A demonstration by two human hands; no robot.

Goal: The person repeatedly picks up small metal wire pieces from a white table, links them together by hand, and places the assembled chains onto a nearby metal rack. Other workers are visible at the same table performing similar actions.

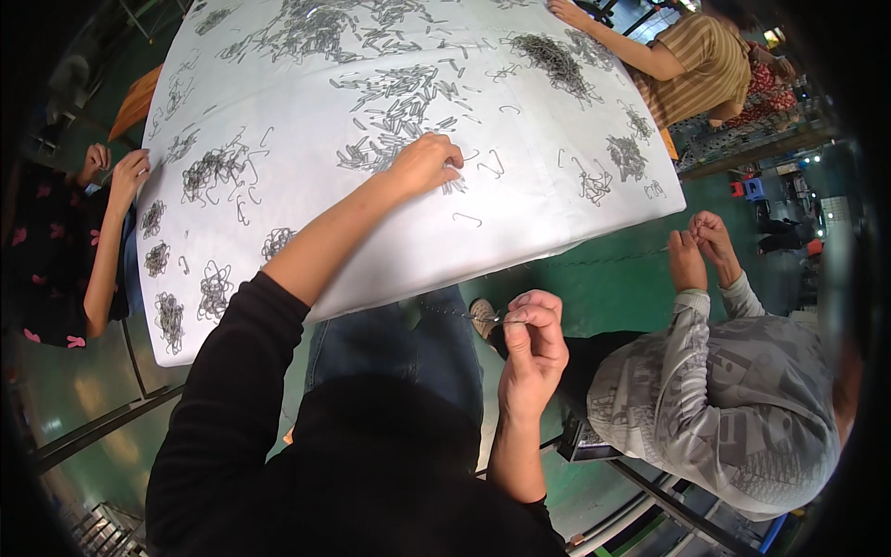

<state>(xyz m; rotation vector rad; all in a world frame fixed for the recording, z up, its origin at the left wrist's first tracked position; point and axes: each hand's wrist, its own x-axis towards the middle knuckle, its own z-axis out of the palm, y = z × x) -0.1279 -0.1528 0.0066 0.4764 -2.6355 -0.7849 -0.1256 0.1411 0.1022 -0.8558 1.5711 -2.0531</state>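
Note:
My left hand (425, 165) rests on the white-covered table (390, 246), fingers curled down at the near end of a pile of small elongated metal links (404, 107). A few links show just under its fingertips; whether one is pinched there is hidden. Off the table's near edge, my right hand (534, 348) is raised with thumb and fingers pressed together. Between them is one end of a thin metal chain (455, 314), which stretches leftward over my lap. Loose bent wire hooks (490, 165) lie just right of my left hand.
Heaps of wire hooks (215, 172) cover the table's left side, and a dense dark heap (552, 63) lies far right. At right a co-worker in a grey patterned top (733, 399) holds a thin strand. Others stand at the left edge and far right, one in a striped shirt (705, 65).

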